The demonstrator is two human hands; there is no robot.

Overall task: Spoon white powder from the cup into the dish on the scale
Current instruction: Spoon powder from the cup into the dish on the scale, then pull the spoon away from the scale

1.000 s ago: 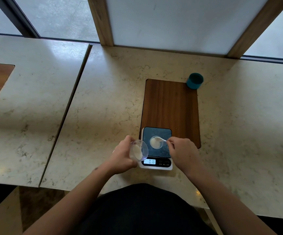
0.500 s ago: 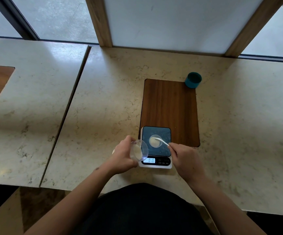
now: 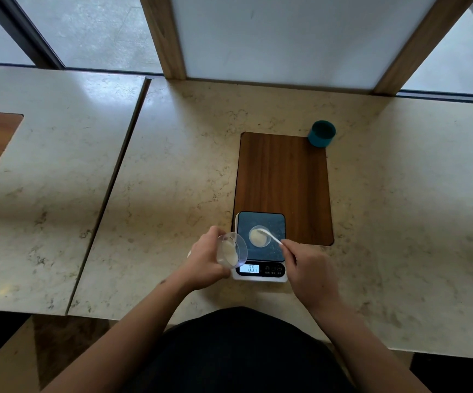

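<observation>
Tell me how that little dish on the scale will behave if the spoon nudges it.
The dish looks small, shallow and thin, so it is probably very light and would slide on the smooth scale platform. With the spoon bowl over its rim, a nudge might tip it and spill powder.

The dish [image 3: 259, 236] sits on the scale [image 3: 260, 246]. The cup [image 3: 231, 250] is left of the scale, the board [image 3: 283, 182] behind it, the small pot [image 3: 321, 134] beyond.
</observation>
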